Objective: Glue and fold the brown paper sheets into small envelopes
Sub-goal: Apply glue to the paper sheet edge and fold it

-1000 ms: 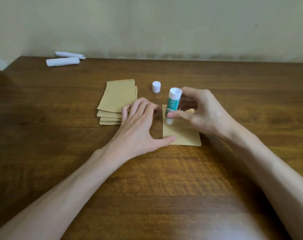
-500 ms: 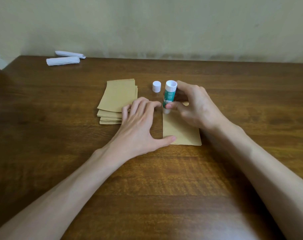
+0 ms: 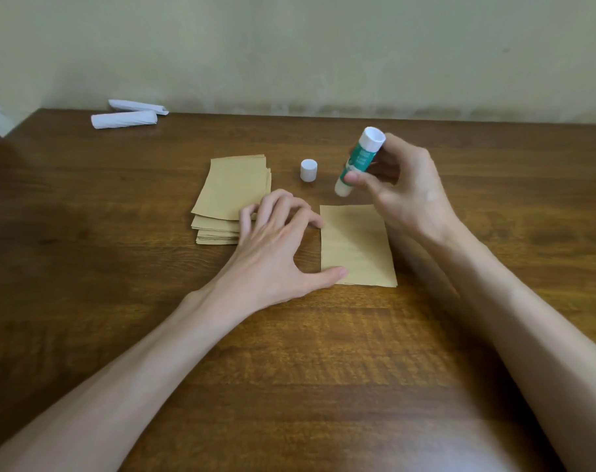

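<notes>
Head view: glue stick held off the paper, sheet pinned by a thumb only.
Right hand [image 3: 405, 189] grips the tilted glue stick [image 3: 357, 161] in the air, just beyond the far edge of the single brown sheet [image 3: 357, 247]. Left hand [image 3: 272, 247], fingers spread and holding nothing, thumbs down the near-left corner. Risks: the sheet may pivot or crease under a stroke, and the glue may dry with the cap [image 3: 308, 170] off.

left grip [image 3: 279, 243] palm down, fingers arched, thumb spread toward the right grip [image 3: 402, 189], which hangs higher, thumb and fingers pinching a tilted glue stick [image 3: 357, 161].
</notes>
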